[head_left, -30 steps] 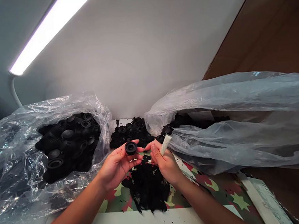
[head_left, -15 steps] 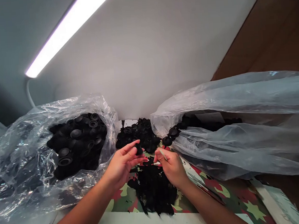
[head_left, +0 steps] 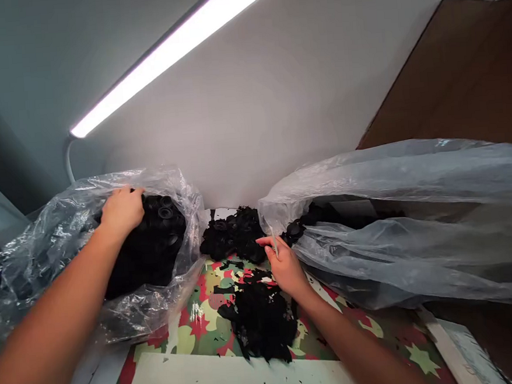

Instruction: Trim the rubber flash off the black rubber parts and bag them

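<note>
My left hand (head_left: 123, 212) reaches over the clear plastic bag (head_left: 190, 202) on the left, at a heap of round black rubber-like parts (head_left: 164, 222) with ringed rims. Its fingers are mostly hidden behind the hand, so what they hold does not show. My right hand (head_left: 286, 267) is above the mat, in front of a pile of black scraps (head_left: 235, 234). A thin pale tool (head_left: 275, 246) sticks up between its fingers; its exact kind is unclear. Below and left of that hand lies a second heap of black shreds (head_left: 263, 323).
A second plastic bag (head_left: 374, 254) lies on its side at right, black parts (head_left: 294, 230) at its mouth. A cardboard sheet (head_left: 453, 73) leans behind it. A patterned mat (head_left: 190, 319) covers the table, with a white sheet (head_left: 216, 382) in front. A tube lamp (head_left: 176, 51) hangs above.
My left hand has moved from the middle to the left bag, and the black part at its fingertips no longer shows. My right hand has shifted slightly up, keeping the pale tool.
</note>
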A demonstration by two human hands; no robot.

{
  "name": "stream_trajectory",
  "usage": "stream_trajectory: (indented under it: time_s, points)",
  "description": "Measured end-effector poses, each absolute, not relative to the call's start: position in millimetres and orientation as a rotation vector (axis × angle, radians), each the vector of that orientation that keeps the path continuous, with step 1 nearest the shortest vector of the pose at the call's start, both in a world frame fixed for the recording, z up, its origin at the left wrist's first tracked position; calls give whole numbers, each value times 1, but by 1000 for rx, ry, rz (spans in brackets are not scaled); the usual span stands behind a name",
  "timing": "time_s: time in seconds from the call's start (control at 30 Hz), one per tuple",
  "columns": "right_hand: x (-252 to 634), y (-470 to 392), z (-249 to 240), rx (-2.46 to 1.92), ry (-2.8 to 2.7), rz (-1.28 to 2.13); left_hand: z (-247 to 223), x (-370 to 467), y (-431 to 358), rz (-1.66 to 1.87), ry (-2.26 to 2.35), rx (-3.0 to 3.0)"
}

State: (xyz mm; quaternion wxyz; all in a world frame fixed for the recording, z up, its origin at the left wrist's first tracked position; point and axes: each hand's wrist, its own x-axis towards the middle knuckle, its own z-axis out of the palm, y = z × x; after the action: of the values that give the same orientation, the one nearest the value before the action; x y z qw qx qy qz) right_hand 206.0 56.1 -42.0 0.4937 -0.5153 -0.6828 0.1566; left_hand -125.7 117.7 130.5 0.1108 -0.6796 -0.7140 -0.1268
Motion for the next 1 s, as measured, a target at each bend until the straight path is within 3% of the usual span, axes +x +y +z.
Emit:
stream_trajectory:
  time_s: [0.43,0.63,0.87,1.0]
  points:
    - [194,70,-48,-1446,-1760,326,132,-119,116,-488,-1954,-1981]
    - [198,68,-38,-1365,-1725,325,107,-66,82,-549,-1745,-2291]
    - [196,61,-26,-1290,-1644,343,16,17,48,-1183,-1559,-3026]
    - [199,54,-18,-1257,-1634,388,4,29,53,-1640,-1740,-3060]
